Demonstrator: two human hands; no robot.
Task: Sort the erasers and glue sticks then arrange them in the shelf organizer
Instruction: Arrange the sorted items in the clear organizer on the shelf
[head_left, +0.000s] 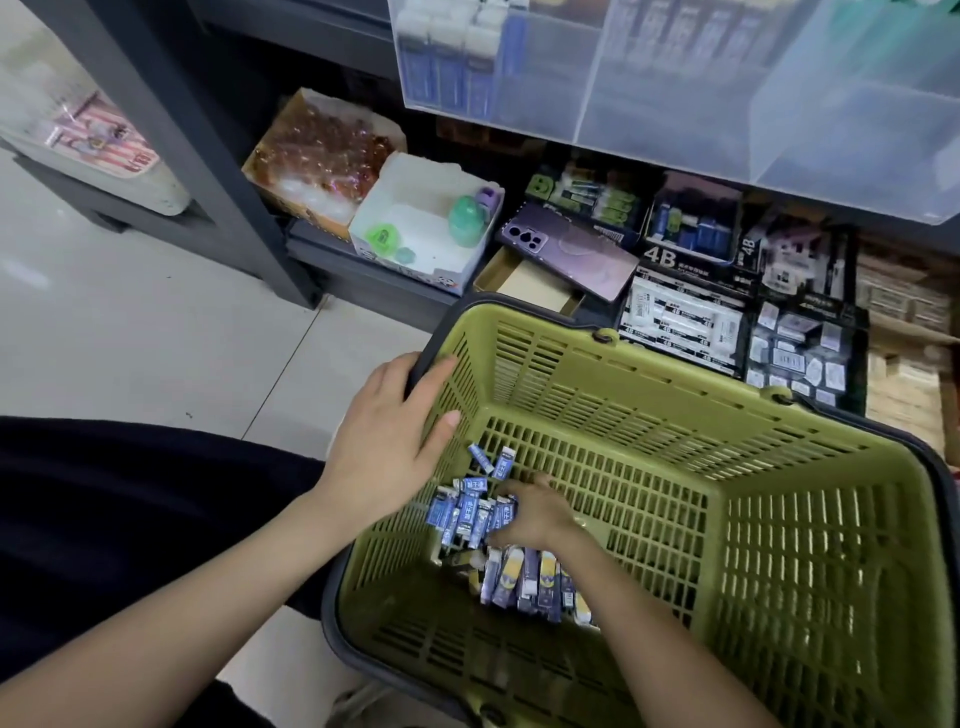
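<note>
In the head view, the right hand (540, 512) is reaching into the green basket (779, 519), fingers and thumb curling round a cluster of blue erasers (465, 514) just left of its palm. Glue sticks (524, 577) are lying just below its wrist. The left hand (389, 431) is resting flat, fingers straight, on the basket's wall, up-left of that grip. The clear shelf organizer (675, 78) is sitting well above.

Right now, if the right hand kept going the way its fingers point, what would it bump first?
The small blue packets piled in the green basket. The right hand looks to be touching them, though depth is unclear.
</note>
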